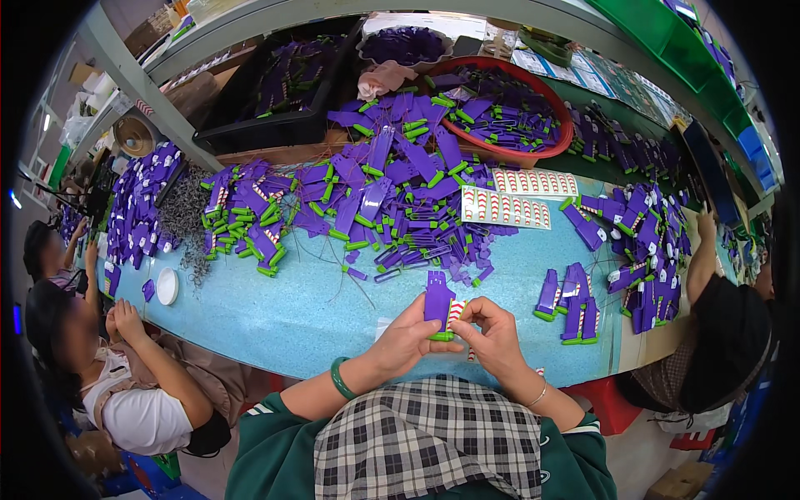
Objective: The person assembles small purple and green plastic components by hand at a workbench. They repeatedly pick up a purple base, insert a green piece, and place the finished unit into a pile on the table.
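Low over the near edge of the blue table, my left hand [402,342] grips a flat purple plastic leg piece [436,293] with a bright green foot. My right hand [493,330] pinches a red-and-white striped sticker [456,312] at the right side of that piece. Whether the sticker is stuck down there I cannot tell. Beyond my hands lie two sheets of striped stickers [505,209], partly overlapping. Several purple-and-green pieces [575,304], some with stripes on them, rest to the right of my hands.
A heap of purple parts with green ends and thin wires [400,179] covers the table's far half. Behind it stand a red basin [569,125] and a black crate [275,137]. A white dish [167,286] sits left. Co-workers sit at both sides. A shelf frame [167,112] rises left.
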